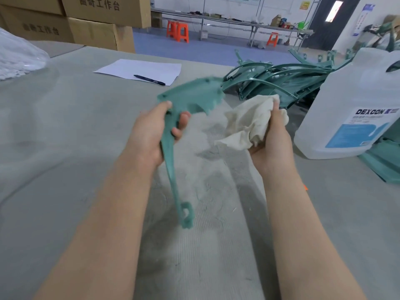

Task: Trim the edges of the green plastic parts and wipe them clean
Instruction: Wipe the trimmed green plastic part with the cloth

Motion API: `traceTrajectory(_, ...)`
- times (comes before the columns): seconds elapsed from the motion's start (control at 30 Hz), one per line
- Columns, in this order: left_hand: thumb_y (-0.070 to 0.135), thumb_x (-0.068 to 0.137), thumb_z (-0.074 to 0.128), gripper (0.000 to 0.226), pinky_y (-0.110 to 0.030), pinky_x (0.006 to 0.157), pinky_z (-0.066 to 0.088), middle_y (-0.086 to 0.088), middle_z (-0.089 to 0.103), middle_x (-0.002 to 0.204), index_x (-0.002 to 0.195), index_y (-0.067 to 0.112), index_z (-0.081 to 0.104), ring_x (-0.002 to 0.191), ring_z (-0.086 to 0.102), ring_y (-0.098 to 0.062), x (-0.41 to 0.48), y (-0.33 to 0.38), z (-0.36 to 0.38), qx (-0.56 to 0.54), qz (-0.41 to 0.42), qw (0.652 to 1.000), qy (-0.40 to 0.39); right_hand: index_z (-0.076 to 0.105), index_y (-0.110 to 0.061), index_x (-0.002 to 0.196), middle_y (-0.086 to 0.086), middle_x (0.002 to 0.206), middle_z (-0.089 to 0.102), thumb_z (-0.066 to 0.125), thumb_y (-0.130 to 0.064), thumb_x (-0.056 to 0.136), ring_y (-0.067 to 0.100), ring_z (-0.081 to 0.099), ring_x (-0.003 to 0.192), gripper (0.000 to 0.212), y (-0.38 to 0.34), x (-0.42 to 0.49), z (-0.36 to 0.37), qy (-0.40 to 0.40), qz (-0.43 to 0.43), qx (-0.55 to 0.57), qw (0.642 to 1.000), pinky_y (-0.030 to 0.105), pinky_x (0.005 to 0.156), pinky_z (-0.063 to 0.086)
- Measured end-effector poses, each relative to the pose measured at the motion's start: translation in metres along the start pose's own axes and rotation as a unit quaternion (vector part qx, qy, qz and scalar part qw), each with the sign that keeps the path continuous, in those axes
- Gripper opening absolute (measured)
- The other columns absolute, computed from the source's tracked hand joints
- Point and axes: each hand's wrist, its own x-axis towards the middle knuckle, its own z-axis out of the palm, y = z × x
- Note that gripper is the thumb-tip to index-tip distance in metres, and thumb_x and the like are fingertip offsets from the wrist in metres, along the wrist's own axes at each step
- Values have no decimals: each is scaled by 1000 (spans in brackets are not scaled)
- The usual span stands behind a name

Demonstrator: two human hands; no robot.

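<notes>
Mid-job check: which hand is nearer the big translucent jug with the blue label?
Right. The right hand, holding the white cloth, is close beside the jug. The left hand, gripping a green part, is farther off, beyond the cloth.

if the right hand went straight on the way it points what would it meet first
Probably the pile of green parts beyond the right hand and the cloth it holds; the jug sits off to its right. Depth is unclear.
</notes>
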Motion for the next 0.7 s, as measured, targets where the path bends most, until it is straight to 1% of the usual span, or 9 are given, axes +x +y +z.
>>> traceTrajectory(0.1,14,102,39,19,-11,34,33,-1,65,51,91,10,54,42,59,-6,-4,-13,7,197,26,979,-43,64,-18,97,-4,77,75,59,-43,94,12,70,75,26,2,-1,3,-60,23,-42,997,31,75,57)
traceTrajectory(0.17,17,102,39,18,-11,36,35,0,67,53,95,12,55,44,61,-7,-5,-17,8,255,39,964,-61,64,-13,96,-1,77,74,61,-28,95,10,70,70,16,5,-2,4,-89,25,-84,992,27,66,58)
traceTrajectory(0.27,18,101,42,15,-12,38,37,0,67,54,97,13,55,44,60,-7,-6,-17,9,285,39,955,-67,63,-8,87,6,76,69,62,-9,93,12,66,63,6,9,-4,3,-102,13,-137,985,24,60,55)
traceTrajectory(0.33,19,101,42,15,-13,38,38,0,67,54,97,13,55,44,60,-8,-7,-18,10,289,33,954,-74,64,-7,85,9,79,65,62,-12,94,18,62,71,11,13,-2,3,-81,-24,-214,973,32,69,51)
traceTrajectory(0.4,19,102,41,16,-14,38,38,0,66,53,95,14,55,43,59,-8,-8,-19,12,285,30,955,-75,64,-3,88,7,77,62,58,-20,97,20,57,74,21,18,-1,5,-46,-93,-320,942,35,73,47)
traceTrajectory(0.47,18,101,40,17,-13,38,38,0,66,53,95,13,55,43,59,-8,-8,-19,12,286,32,955,-73,58,-2,83,8,72,58,48,-19,99,21,52,69,26,24,0,9,-25,-159,-399,903,35,68,44)
traceTrajectory(0.57,17,101,39,17,-14,37,38,-1,65,53,100,11,55,43,59,-8,-9,-19,13,310,42,947,-76,52,-3,78,16,77,60,39,-14,95,28,51,71,24,34,4,10,-14,-175,-471,864,40,69,45)
traceTrajectory(0.63,17,101,39,17,-14,37,38,-1,65,52,100,10,54,42,60,-8,-10,-20,14,317,47,944,-75,55,-1,84,16,80,61,39,-16,97,28,53,74,25,37,8,8,-6,-176,-470,865,41,73,46)
traceTrajectory(0.7,17,101,38,17,-13,37,37,0,65,50,96,13,54,42,60,-8,-9,-20,13,314,51,946,-66,51,-12,81,7,77,58,43,-22,100,21,51,74,23,35,7,7,-26,-174,-428,886,37,71,44)
